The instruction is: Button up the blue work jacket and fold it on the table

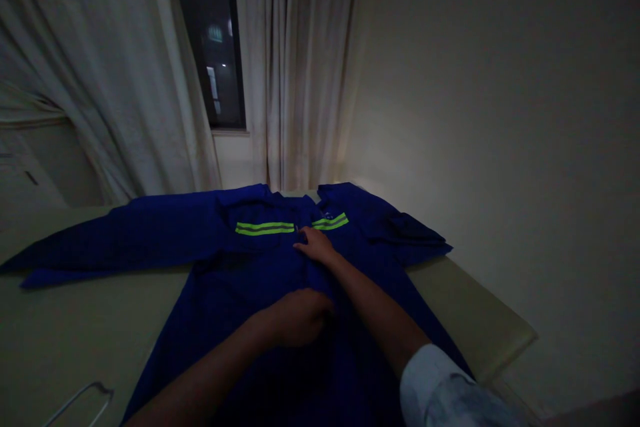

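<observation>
The desk (95, 330) bears a blue work jacket (265, 273), spread toward 6 o'clock. The left hand (301, 317) curls over it, fingers' grip hidden; at its 12 o'clock, the right hand's (317, 244) fingers bend, hold unclear, beside 2 reflective strips (265, 229).

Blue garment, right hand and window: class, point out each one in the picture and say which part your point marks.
Blue garment (255, 273): head view, on the front of its body.
Right hand (317, 244): head view, on the back of the hand.
Window (206, 47): head view, on the dark pane.
</observation>
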The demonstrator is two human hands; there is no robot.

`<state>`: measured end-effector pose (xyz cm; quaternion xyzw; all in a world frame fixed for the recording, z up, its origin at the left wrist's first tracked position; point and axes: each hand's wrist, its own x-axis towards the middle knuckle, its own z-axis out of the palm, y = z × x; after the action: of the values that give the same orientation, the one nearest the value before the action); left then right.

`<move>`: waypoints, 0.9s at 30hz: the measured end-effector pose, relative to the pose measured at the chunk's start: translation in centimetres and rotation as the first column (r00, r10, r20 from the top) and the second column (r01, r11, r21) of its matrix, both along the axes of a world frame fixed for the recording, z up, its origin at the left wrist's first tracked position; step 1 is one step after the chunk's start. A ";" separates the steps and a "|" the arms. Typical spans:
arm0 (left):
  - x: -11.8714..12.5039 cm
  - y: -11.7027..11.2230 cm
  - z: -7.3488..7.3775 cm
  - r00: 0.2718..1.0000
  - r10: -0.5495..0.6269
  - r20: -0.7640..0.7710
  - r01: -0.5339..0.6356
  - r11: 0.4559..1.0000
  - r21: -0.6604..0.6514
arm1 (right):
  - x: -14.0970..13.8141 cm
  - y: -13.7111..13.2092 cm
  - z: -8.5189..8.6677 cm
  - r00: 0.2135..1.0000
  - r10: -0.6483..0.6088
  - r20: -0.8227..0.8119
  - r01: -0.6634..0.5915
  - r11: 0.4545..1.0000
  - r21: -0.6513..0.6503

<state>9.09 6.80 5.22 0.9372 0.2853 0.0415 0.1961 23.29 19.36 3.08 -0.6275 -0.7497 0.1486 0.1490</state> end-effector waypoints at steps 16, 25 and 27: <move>-4.3 13.0 -6.9 0.884 0.453 0.116 -0.466 0.838 0.284 | -1.2 2.5 -1.8 0.899 0.005 0.437 -0.079 0.985 0.152; -4.8 13.3 -6.9 0.920 0.383 0.079 -0.389 0.876 0.286 | -1.0 2.3 -1.1 0.838 0.095 0.537 -0.202 0.968 0.145; -4.7 13.4 -7.0 0.924 0.377 0.068 -0.381 0.884 0.273 | -0.7 1.9 -0.6 0.797 0.152 0.584 -0.286 0.947 0.144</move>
<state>4.35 20.20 -1.82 0.8814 0.4525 0.1254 0.0511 22.54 21.28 2.43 -0.5305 -0.8396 -0.1134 -0.0281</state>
